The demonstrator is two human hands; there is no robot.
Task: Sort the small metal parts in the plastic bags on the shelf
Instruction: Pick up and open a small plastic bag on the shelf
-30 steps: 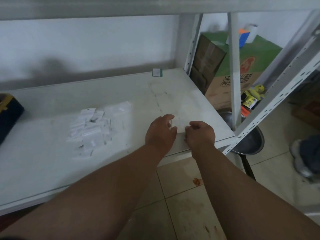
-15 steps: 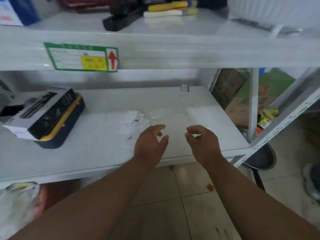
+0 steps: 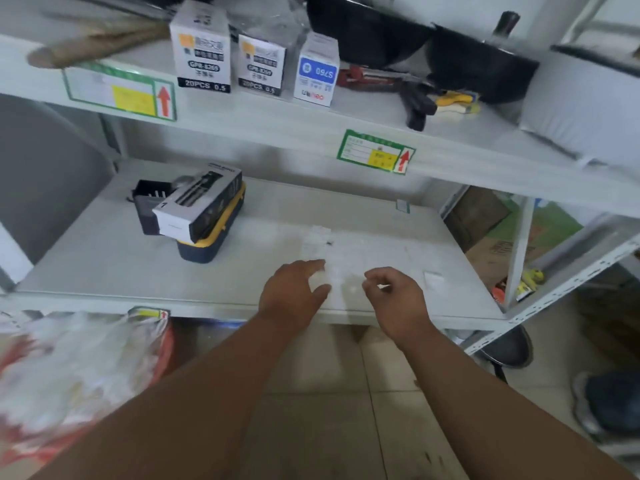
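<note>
A blurred pile of small clear plastic bags (image 3: 332, 252) lies on the middle white shelf (image 3: 138, 271), near its front edge. My left hand (image 3: 294, 294) hovers at the pile's near side, with thumb and fingers spread around a bag's corner. Whether it touches is not clear. My right hand (image 3: 394, 294) hangs just right of the pile with its fingers loosely curled and nothing visible in them. One single bag (image 3: 433, 280) lies apart on the shelf, right of my right hand.
A yellow-and-navy case with a black-and-white box on it (image 3: 201, 216) stands at the shelf's left. Small cartons (image 3: 201, 46) and dark tools fill the upper shelf. A shelf post (image 3: 519, 254) rises at the right. A crumpled plastic bag (image 3: 76, 375) sits lower left.
Both hands let go of the bag they pinched at the shelf's front right and moved left to the pile. The view rose, showing the upper shelf.
</note>
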